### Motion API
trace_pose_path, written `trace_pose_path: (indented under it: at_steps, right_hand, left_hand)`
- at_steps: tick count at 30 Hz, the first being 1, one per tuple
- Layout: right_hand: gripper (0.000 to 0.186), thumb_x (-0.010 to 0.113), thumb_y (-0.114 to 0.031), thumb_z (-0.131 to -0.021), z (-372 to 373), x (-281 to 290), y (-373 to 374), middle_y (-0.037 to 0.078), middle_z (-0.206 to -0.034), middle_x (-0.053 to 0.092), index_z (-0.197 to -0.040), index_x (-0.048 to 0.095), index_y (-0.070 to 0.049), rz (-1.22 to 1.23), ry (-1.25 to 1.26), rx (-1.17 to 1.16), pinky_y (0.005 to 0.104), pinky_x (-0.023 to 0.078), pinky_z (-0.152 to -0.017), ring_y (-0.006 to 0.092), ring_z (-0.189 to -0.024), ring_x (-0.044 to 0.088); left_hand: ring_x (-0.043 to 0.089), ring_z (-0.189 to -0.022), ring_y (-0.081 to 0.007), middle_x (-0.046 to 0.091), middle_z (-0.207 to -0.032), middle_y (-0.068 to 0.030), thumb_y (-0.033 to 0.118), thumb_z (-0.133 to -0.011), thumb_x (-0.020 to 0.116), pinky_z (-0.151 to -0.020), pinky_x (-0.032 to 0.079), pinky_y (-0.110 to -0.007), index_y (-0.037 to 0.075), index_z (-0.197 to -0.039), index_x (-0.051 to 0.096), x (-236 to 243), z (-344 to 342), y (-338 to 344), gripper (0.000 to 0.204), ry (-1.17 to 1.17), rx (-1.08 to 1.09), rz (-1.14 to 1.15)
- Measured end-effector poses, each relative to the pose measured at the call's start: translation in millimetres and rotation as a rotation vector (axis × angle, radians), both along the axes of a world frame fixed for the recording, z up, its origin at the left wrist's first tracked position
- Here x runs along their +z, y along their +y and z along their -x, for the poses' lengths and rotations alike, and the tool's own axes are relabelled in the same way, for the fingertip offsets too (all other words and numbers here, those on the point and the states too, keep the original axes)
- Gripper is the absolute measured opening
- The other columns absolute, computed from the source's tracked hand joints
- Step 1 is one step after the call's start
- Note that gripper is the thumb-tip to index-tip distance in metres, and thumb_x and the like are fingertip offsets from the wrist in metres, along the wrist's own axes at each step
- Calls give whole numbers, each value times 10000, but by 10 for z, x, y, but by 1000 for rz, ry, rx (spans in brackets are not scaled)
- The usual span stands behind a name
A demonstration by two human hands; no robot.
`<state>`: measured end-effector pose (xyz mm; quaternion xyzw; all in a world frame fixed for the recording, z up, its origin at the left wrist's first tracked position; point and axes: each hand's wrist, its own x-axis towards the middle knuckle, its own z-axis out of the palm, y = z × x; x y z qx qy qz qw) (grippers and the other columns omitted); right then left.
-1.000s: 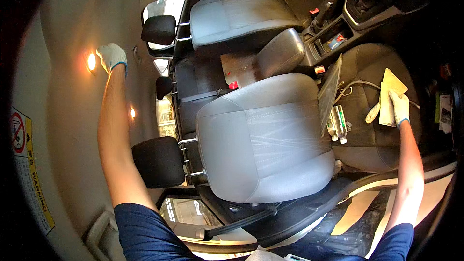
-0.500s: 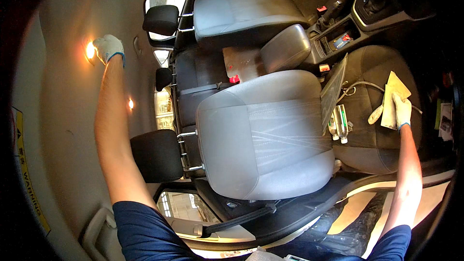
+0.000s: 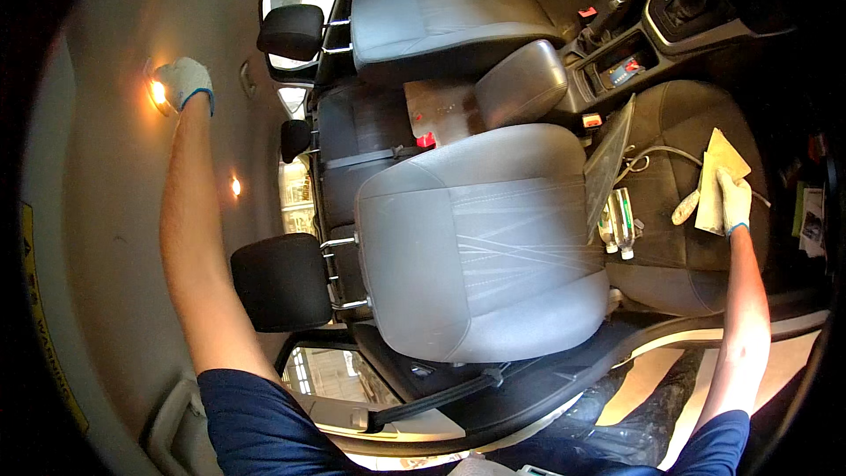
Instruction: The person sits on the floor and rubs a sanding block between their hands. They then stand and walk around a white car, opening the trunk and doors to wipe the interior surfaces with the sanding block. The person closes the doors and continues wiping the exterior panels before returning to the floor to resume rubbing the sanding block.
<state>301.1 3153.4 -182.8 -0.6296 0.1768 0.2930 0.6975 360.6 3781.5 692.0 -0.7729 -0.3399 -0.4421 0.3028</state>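
My left hand, in a white glove with a blue cuff, is raised to the car's grey ceiling. It touches or nearly touches a lit interior lamp; glare and the glove hide its fingertips. Low on the right, my gloved right hand holds a folded tan sheet against the dark seat cushion. Beside the sheet lies a pale tapered piece, its kind unclear. A grey cable runs behind the sheet, and two clear bottles lie nearby.
The grey seat backrest stands between my arms, its black headrest near my left forearm. A flat dark panel leans against the seat. Beyond are the centre armrest, the other front seat and a second lit lamp.
My left hand has shifted slightly left along the ceiling and turned, with its back covering more of the lamp's side. My right hand and the tan sheet have stayed in place.
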Motion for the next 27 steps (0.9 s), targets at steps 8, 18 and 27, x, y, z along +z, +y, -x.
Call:
trace_pose_path:
  at_steps: [8, 18, 27]
  right_hand:
    - [310, 691, -219, -943, -31, -92, -85, 62, -970, 717, -1091, 675, 53, -44, -86, -100, 285, 530, -699, 119, -779, 638]
    - [311, 713, -231, -924, 1, -128, -30, 62, -972, 708, -1063, 674, 44, -67, -29, -72, 284, 519, -730, 116, -805, 628]
    - [314, 699, -243, -938, -57, -129, -113, 51, -969, 711, -1085, 678, 33, -80, -19, -83, 285, 527, -714, 115, -789, 636]
  left_hand:
    - [650, -1082, -299, 671, -1178, -214, 305, -927, 619, -955, 486, -416, -34, -1343, 497, -372, -304, -610, 551, 707, 843, -249]
    - [688, -1034, -287, 693, -1106, -230, 175, -910, 598, -909, 533, -418, -40, -1351, 468, 104, -82, -371, 507, 185, -38, 120]
    - [710, -757, -283, 709, -950, -161, 154, -964, 529, -701, 593, -396, 33, -1371, 432, -469, -85, -972, 435, 55, -248, 179]
